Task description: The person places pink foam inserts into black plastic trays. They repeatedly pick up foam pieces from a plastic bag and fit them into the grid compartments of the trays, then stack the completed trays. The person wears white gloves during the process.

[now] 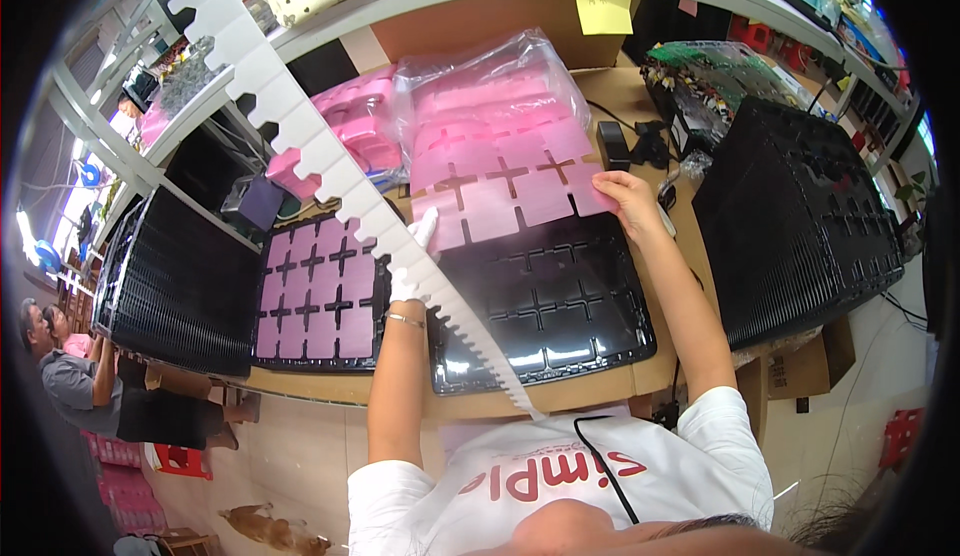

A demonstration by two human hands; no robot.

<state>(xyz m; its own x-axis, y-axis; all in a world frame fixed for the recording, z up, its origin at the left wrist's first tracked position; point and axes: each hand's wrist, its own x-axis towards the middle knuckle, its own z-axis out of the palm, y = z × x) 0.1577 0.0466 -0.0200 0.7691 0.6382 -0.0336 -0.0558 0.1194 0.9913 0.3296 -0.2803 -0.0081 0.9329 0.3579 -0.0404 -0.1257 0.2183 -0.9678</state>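
Observation:
My right hand (pixel 632 201) pinches the right edge of a thin pink sheet (pixel 545 203) with cross-shaped cutouts. At the sheet's left edge my left hand (pixel 425 230), in a white glove, closes on it; a white notched strip (pixel 330 171) partly hides that hand. The sheet slopes over the far part of a glossy black tray (pixel 570 331) with raised cross-shaped ridges. Left of it lies another black tray (pixel 383 341) lined with a pink sheet (pixel 300 331), its black crosses showing through the cutouts.
Tall stacks of black trays stand at the left (pixel 180 286) and right (pixel 800 216). Behind the sheet lies a clear plastic bag (pixel 540 66) of pink sheets. A white shelf edge (pixel 420 1) crosses above, bearing a yellow note (pixel 604 8). Two people sit at far left; a dog (pixel 270 529) lies on the floor.

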